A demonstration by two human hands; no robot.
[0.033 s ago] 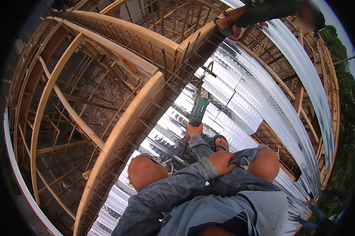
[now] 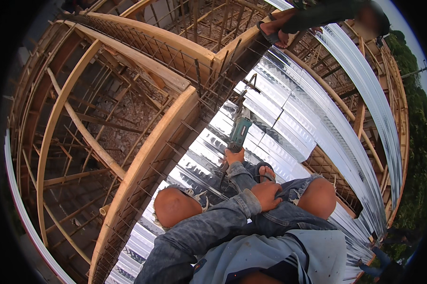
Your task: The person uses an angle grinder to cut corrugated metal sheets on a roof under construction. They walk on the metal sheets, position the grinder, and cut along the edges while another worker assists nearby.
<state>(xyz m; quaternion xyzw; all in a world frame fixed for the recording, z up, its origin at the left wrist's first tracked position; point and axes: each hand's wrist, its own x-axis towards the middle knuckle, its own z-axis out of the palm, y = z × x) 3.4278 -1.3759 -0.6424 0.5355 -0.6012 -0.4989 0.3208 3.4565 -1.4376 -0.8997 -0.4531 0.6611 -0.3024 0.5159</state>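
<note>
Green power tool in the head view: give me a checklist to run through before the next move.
1. Right hand on the green power tool: ok, gripping its rear end.
2. Left hand also on the tool: not ok, it's by the right sleeve.
3. Tool stopped or running: cannot tell.
4. Sandalled foot apart from the tool: ok.
5. Co-worker's hand away from the tool: ok.
6. Metal decking closed beside the right knee: not ok, there's an opening.

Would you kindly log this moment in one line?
left hand: on denim; right hand: gripping green power tool; below tool: ribbed metal sheeting; upper right: another person
</note>
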